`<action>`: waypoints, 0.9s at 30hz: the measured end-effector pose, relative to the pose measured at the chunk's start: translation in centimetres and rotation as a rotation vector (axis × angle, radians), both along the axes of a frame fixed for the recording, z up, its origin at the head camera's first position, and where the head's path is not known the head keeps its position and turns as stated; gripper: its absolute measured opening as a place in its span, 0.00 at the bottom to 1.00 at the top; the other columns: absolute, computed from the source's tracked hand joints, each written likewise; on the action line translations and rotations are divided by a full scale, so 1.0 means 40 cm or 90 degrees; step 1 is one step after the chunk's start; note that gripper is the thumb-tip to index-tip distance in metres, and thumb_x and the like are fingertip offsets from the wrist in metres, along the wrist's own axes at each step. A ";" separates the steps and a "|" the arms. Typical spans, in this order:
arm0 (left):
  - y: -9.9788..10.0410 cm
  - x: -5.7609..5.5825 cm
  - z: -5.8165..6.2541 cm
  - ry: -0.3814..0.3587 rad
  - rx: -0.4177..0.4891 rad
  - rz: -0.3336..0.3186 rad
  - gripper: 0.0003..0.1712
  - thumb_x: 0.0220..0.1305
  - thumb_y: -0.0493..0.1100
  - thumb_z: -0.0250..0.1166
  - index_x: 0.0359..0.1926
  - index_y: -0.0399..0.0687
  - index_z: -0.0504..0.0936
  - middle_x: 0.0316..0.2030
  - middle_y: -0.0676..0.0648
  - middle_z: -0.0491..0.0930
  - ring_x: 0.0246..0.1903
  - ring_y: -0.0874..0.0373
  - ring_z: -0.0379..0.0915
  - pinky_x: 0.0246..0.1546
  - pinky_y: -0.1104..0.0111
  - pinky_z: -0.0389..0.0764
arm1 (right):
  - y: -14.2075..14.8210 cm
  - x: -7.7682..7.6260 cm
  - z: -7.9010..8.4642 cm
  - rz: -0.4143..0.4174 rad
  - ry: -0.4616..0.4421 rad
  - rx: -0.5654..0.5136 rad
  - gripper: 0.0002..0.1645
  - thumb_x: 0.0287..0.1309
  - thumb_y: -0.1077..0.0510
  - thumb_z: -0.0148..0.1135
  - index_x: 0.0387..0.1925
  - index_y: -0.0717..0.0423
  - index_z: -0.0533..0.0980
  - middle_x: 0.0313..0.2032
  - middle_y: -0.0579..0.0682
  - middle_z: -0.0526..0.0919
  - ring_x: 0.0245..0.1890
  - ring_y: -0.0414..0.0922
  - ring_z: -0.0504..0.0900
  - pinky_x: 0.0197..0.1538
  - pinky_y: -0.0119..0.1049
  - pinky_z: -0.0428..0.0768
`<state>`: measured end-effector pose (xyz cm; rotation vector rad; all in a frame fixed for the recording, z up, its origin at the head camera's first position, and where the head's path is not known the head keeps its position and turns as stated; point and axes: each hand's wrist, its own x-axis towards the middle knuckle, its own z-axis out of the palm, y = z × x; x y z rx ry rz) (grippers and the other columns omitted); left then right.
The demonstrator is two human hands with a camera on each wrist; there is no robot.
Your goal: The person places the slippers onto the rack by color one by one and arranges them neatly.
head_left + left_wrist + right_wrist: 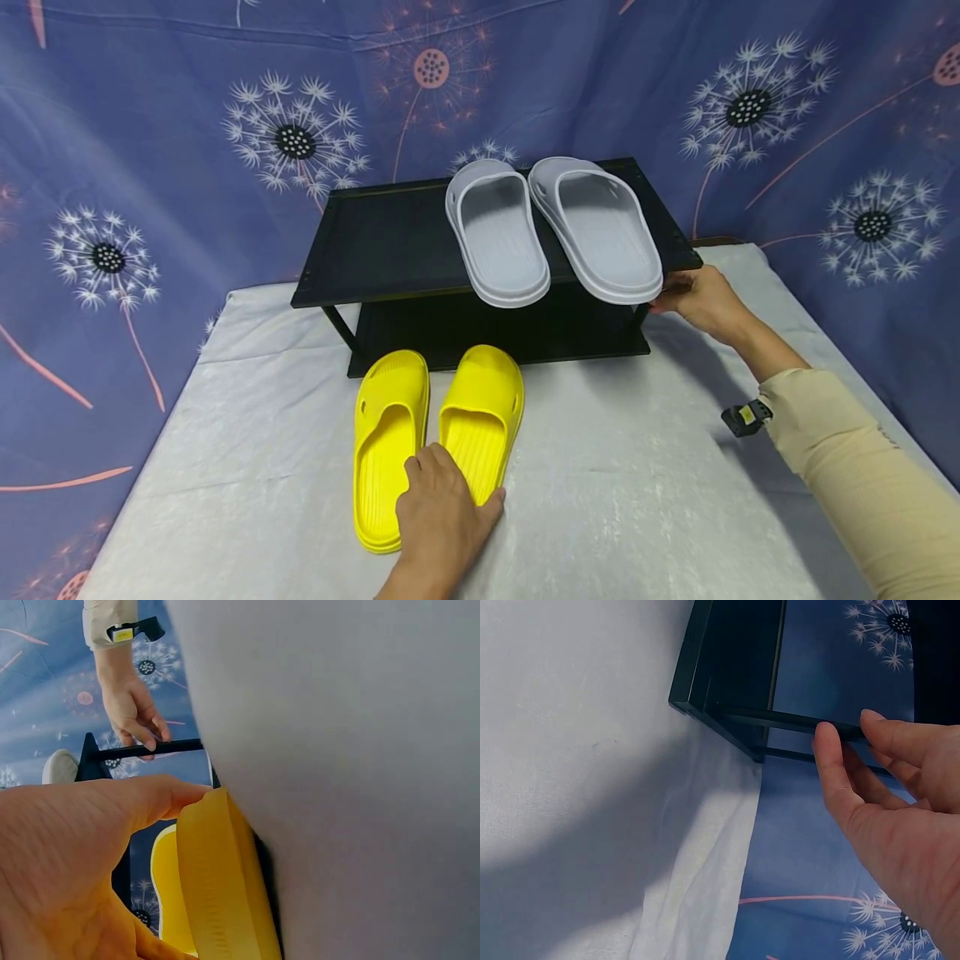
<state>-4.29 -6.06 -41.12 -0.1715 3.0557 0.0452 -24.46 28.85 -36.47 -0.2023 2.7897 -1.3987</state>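
A pair of yellow slippers stands on the white cloth before a black two-tier shoe rack (382, 242), toes toward it. My left hand (442, 518) grips the right yellow slipper (486, 385) at its heel, thumb along the outer side. The left yellow slipper (393, 387) lies beside that hand. At the rack's right end, my right hand (708, 304) pinches a thin black post (780, 718) between thumb and fingers, under the top shelf. Two light grey slippers, a left one (504, 242) and a right one (611, 237), rest on the top shelf, heels overhanging its front edge.
The lower shelf (442, 333) sits close over the white cloth (247, 467). Behind the rack hangs a blue curtain (525, 75) printed with dandelions, which also runs down both sides. A small black device (746, 417) is strapped at my right wrist.
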 end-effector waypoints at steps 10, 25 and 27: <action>0.008 -0.004 0.014 0.010 0.054 -0.022 0.54 0.36 0.74 0.70 0.49 0.33 0.67 0.37 0.39 0.66 0.37 0.48 0.64 0.24 0.60 0.79 | 0.000 0.002 0.001 0.003 0.006 0.001 0.20 0.51 0.73 0.65 0.48 0.74 0.75 0.34 0.54 0.85 0.31 0.42 0.86 0.35 0.26 0.82; 0.013 -0.025 0.034 0.089 0.052 -0.059 0.53 0.37 0.75 0.69 0.48 0.34 0.68 0.35 0.40 0.67 0.35 0.50 0.65 0.24 0.61 0.80 | -0.001 -0.003 -0.003 -0.007 -0.010 -0.002 0.22 0.52 0.73 0.65 0.50 0.75 0.74 0.37 0.59 0.85 0.30 0.38 0.85 0.34 0.23 0.81; 0.009 -0.032 0.038 0.116 0.056 -0.066 0.53 0.37 0.75 0.69 0.47 0.33 0.68 0.35 0.40 0.67 0.35 0.50 0.65 0.22 0.61 0.80 | -0.002 0.000 -0.001 -0.006 -0.005 -0.002 0.22 0.51 0.73 0.65 0.49 0.74 0.74 0.36 0.57 0.85 0.30 0.38 0.85 0.34 0.23 0.80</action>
